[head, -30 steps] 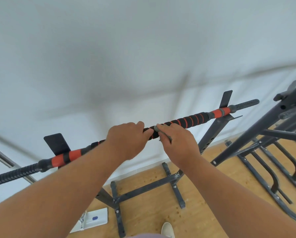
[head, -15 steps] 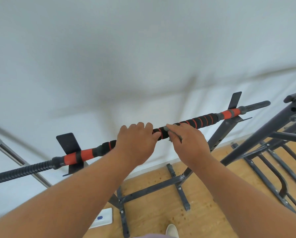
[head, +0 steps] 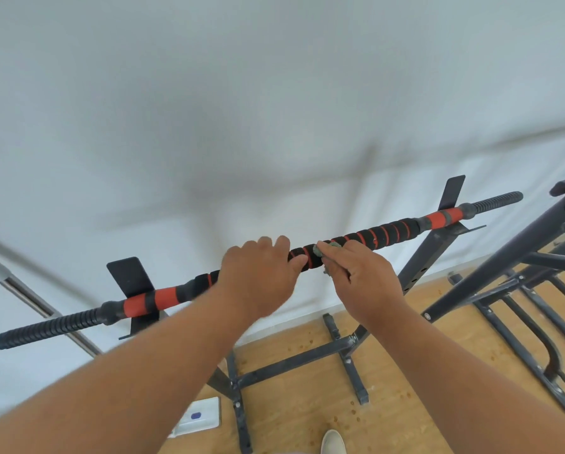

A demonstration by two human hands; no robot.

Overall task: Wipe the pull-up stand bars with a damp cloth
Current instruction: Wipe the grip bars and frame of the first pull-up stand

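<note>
The pull-up bar [head: 386, 232] runs from lower left to upper right, with black and red foam grips and ribbed black ends. My left hand [head: 261, 276] grips the bar near its middle, fingers curled over the top. Just to its right, my right hand [head: 363, 283] holds a small grey-green cloth [head: 327, 253] against the bar; most of the cloth is hidden under the fingers. The two hands are a short gap apart.
The stand's dark uprights and base [head: 294, 362] rest on a wooden floor by a white wall. Another dark metal frame [head: 517, 263] stands at the right. A white scale [head: 199, 417] lies on the floor, a shoe tip [head: 333, 442] below, and a chrome pole [head: 25, 293] at left.
The view has shifted so the bar and both hands sit further right and higher. The hands keep their hold on the bar and cloth, with a slightly wider gap between them.
</note>
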